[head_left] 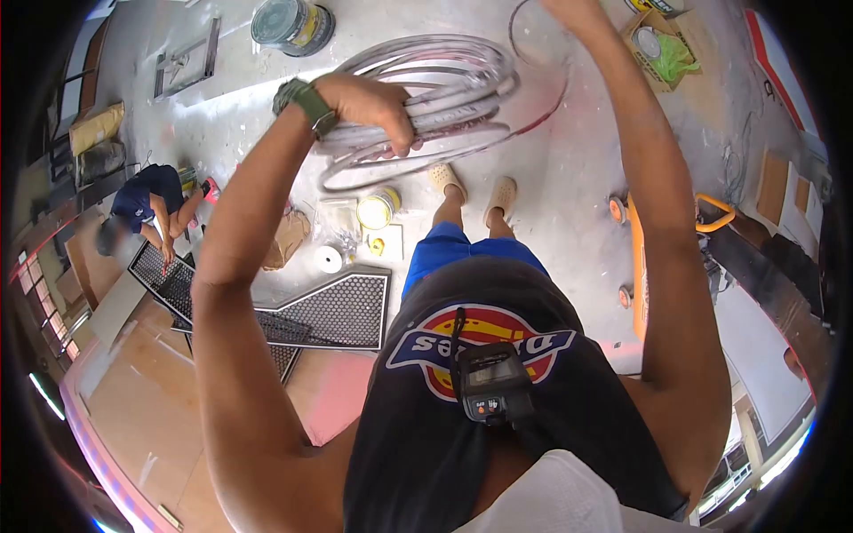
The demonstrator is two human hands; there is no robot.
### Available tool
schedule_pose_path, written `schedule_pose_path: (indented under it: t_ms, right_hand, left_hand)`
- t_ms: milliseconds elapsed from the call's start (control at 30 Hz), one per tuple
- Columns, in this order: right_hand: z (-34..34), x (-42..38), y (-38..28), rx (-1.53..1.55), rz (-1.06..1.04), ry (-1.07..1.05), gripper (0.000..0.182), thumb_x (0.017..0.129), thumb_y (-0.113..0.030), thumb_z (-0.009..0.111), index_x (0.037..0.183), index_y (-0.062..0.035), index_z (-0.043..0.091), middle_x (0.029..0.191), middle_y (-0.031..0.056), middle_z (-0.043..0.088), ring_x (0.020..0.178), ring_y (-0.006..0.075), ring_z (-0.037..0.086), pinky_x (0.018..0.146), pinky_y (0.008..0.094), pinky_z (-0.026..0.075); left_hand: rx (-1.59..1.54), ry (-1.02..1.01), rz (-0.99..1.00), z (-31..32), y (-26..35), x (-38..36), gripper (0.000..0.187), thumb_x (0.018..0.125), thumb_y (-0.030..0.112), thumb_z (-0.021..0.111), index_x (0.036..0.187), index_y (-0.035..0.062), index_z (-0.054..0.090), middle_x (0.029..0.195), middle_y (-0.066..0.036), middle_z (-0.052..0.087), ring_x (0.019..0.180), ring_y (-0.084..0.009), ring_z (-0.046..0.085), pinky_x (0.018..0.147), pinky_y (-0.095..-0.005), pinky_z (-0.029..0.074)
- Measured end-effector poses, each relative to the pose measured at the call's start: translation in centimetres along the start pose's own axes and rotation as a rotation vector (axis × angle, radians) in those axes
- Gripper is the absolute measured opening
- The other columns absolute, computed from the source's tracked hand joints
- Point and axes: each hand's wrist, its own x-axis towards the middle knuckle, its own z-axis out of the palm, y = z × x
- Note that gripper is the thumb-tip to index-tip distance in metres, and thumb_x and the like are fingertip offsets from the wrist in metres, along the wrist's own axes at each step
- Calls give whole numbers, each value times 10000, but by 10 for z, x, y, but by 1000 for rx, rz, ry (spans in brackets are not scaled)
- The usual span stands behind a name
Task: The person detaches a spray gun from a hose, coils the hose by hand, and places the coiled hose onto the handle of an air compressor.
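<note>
My left hand (369,107), with a green watch on the wrist, is closed around a coil of pale grey hose (462,89). Several loops fan out to the right of the fingers, and a lower loop hangs loose. One reddish-stained length curves away from the coil, up towards the right. My right hand (573,9) reaches to the top edge of the view, where its fingers are cut off. Whether it grips the loose length there is hidden.
Left, a crouching person (147,204) touches a black perforated panel (342,306). An open paint can (378,209) stands near my feet. A lidded bucket (291,27) is ahead, a cardboard box (662,49) ahead right, and an orange wheeled machine (637,266) to my right.
</note>
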Motion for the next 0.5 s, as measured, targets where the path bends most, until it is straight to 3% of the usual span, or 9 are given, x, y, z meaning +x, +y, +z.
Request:
schedule_pose_path:
  t_ms: [33, 100, 133, 167, 233, 267, 367, 500]
  right_hand:
    - [28, 7, 25, 199, 131, -290, 288, 843, -77, 664, 1128, -66, 624, 972, 75, 664, 912, 163, 616, 828, 305, 506]
    - [45, -26, -47, 63, 155, -795, 631, 765, -493, 717, 1078, 49, 643, 1007, 121, 678, 923, 216, 636, 807, 324, 493]
    - [48, -44, -55, 116, 237, -855, 617, 775, -486, 710, 1079, 47, 644, 1006, 129, 682, 924, 213, 645, 810, 316, 503]
    - [52, -60, -52, 168, 321, -912, 604, 785, -479, 704, 1081, 45, 645, 1004, 137, 686, 925, 209, 654, 813, 308, 512]
    - [58, -83, -4, 453, 745, -1103, 589, 787, -478, 697, 1109, 13, 648, 1011, 155, 692, 913, 194, 667, 823, 289, 528]
    - [57, -96, -10, 781, 812, -1175, 591, 773, -461, 714, 1126, 7, 640, 1023, 184, 690, 890, 191, 674, 819, 260, 533]
    - [55, -119, -13, 1024, 761, -1101, 586, 707, -332, 746, 1156, 12, 591, 1045, 224, 676, 863, 197, 675, 800, 255, 531]
    - [49, -131, -9, 998, 763, -1031, 536, 675, -247, 737, 1116, 16, 583, 954, 194, 676, 796, 197, 662, 747, 274, 537]
  left_hand:
    - [-186, -37, -447, -9, 43, 15, 249, 751, 270, 671, 773, 27, 721, 778, -92, 693, 763, -142, 595, 722, -311, 446]
    - [-86, -117, -464, -11, 40, 37, 279, 710, 281, 701, 776, 11, 719, 747, -87, 687, 738, -154, 597, 697, -315, 446]
    - [-101, -97, -251, -10, 31, 38, 286, 657, 254, 722, 762, -13, 714, 695, -94, 673, 689, -167, 599, 656, -322, 450]
    - [-56, -102, -326, -11, 39, 45, 286, 644, 245, 722, 758, -17, 713, 690, -98, 672, 681, -169, 603, 648, -325, 455]
    - [28, -100, -479, -17, 68, 62, 286, 618, 228, 723, 750, -25, 712, 681, -107, 670, 663, -173, 610, 631, -331, 464]
    - [44, -24, -501, -19, 87, 64, 296, 562, 132, 667, 790, -56, 659, 664, -144, 653, 631, -202, 624, 567, -347, 481]
    - [302, 22, -519, -17, 93, 74, 336, 543, 154, 663, 826, -26, 683, 618, -174, 626, 563, -280, 613, 552, -387, 483]
    - [428, 134, -452, -12, 93, 75, 354, 538, 173, 657, 851, 11, 692, 622, -211, 607, 583, -362, 609, 588, -428, 495]
